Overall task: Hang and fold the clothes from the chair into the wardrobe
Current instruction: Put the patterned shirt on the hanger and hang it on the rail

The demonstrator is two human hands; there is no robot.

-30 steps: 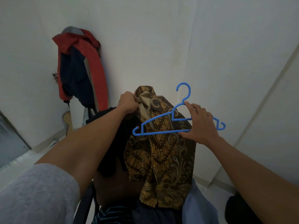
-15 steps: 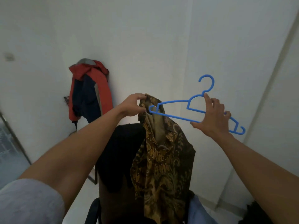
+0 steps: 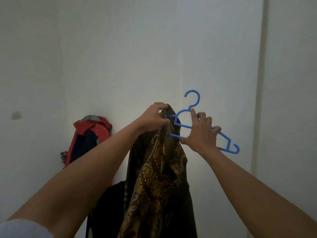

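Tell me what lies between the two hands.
Head view: between left hand and right hand, the blue hanger enters the brown patterned shirt.

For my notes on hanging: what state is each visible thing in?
left hand: grips the batik shirt at its top.
right hand: holds the blue hanger.
blue hanger: tilted, left end inside the batik shirt.
batik shirt: hangs from the left hand.
red jacket: hangs on the wall.
black garment: low, partly behind the batik shirt.
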